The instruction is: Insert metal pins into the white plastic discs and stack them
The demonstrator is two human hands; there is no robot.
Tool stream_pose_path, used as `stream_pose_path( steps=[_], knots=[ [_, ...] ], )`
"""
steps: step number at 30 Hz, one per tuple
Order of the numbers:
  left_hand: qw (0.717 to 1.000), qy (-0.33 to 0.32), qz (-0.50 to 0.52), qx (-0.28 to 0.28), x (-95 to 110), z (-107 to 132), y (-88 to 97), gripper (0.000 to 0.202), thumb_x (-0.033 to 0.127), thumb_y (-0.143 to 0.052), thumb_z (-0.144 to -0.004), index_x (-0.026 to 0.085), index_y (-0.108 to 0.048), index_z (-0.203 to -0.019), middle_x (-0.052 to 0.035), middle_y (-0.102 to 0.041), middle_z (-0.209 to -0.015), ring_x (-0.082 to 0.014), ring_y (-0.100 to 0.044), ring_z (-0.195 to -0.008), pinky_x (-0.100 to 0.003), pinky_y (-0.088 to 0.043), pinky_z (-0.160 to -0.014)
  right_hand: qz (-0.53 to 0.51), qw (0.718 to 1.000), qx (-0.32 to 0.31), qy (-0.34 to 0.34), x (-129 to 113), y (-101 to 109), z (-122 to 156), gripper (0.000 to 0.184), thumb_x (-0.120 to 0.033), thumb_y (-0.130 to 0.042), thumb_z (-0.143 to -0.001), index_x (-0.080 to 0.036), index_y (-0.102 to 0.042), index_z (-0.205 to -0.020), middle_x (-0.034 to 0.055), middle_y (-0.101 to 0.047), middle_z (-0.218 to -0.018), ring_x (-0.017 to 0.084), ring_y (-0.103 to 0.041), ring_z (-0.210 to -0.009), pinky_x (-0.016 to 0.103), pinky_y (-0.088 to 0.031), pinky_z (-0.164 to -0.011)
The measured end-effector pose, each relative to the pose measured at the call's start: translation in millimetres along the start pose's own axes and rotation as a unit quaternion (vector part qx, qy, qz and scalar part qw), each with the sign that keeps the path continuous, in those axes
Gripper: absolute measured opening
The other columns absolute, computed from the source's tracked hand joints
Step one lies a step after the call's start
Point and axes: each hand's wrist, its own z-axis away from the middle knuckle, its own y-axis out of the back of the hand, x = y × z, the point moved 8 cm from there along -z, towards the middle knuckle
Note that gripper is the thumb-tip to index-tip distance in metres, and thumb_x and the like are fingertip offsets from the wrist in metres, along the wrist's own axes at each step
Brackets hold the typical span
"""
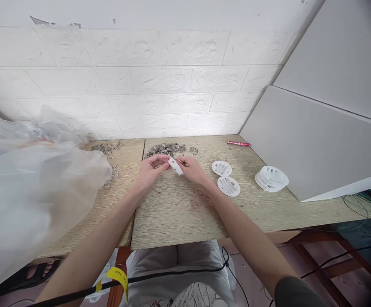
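Observation:
A round white plastic battery-cover-like disc (175, 166) is tilted nearly edge-on above the table. My left hand (152, 169) is closed on its left side, thumb and fingers pinching the rim. My right hand (190, 169) is closed against its right side, fingertips pressed together; anything small between them is too tiny to make out. Just behind the hands lies a pile of small shiny metal pieces (165, 149). Two similar slotted white discs lie flat to the right, a farther disc (221, 168) and a nearer disc (229, 186).
A stack of white discs (271, 178) stands farther right, by a grey panel (329, 136). A red pen (238, 143) lies near the wall. On the left, a large translucent plastic bag (41, 183) partly covers more metal pieces (104, 148). A black cable with a yellow tag (118, 277) crosses below.

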Motion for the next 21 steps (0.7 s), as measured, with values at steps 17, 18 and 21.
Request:
stream_pose_path(
  steps=[17,18,21],
  knots=[
    [1.000,0.013,-0.004,0.001,-1.6,-3.2,-0.2,0.036,0.028,-0.079,-0.059,0.017,-0.070,-0.092,-0.0052,-0.072,-0.086,-0.0156,-0.063,-0.074,-0.028,-0.052,-0.068,-0.095,0.995,-0.008,-0.009,2.2,-3.9,-0.9,0.038,-0.049,-0.049,-0.086,-0.019,-0.038,-0.066,-0.0034,-0.036,-0.065,0.010,-0.034,-0.059,0.024,-0.027,-0.055],
    [1.000,0.016,0.002,-0.002,-1.2,-2.9,-1.2,0.034,0.031,-0.078,-0.062,0.017,-0.070,-0.091,-0.0052,-0.071,-0.086,-0.0154,-0.063,-0.074,-0.028,-0.053,-0.068,-0.105,0.994,-0.012,-0.010,2.0,-4.0,-0.8,0.038,-0.049,-0.049,-0.086,-0.019,-0.038,-0.066,-0.0032,-0.036,-0.065,0.010,-0.034,-0.059,0.023,-0.027,-0.055],
    [0.999,0.031,0.007,-0.009,-2.4,-2.9,-1.3,0.031,0.043,-0.069,-0.073,0.016,-0.072,-0.089,-0.0064,-0.071,-0.088,-0.0156,-0.063,-0.076,-0.028,-0.052,-0.069,-0.102,0.995,-0.003,-0.010,1.4,-0.2,-0.4,0.039,-0.049,-0.050,-0.086,-0.020,-0.036,-0.065,-0.0031,-0.034,-0.064,0.010,-0.033,-0.059,0.023,-0.026,-0.055]
  ],
)
